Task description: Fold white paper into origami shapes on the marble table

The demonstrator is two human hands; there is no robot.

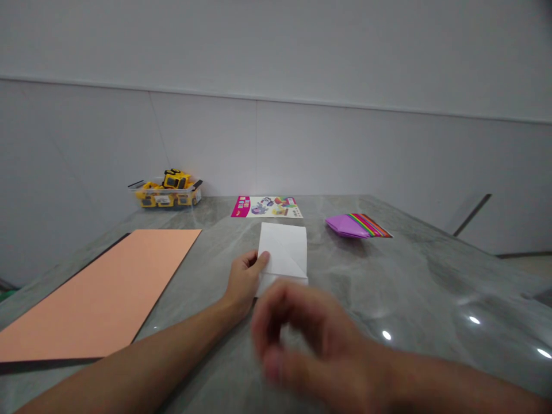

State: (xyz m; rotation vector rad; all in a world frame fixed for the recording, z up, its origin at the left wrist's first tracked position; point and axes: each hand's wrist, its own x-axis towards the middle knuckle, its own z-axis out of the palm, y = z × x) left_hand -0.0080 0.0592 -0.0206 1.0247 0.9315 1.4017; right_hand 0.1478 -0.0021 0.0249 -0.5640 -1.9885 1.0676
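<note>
A white folded sheet of paper [284,250] lies on the grey marble table [414,287] in front of me, with diagonal creases showing. My left hand [244,283] pinches its near left edge between thumb and fingers. My right hand [308,339] hovers blurred in front of the paper's near edge, fingers loosely curled, holding nothing that I can see. It hides the paper's lower edge.
A large orange card [107,287] lies at the left on a dark mat. A purple folded paper on a stack of coloured sheets [356,225] sits at the right. An instruction leaflet [267,207] and a clear box of yellow toy vehicles [168,190] stand at the back.
</note>
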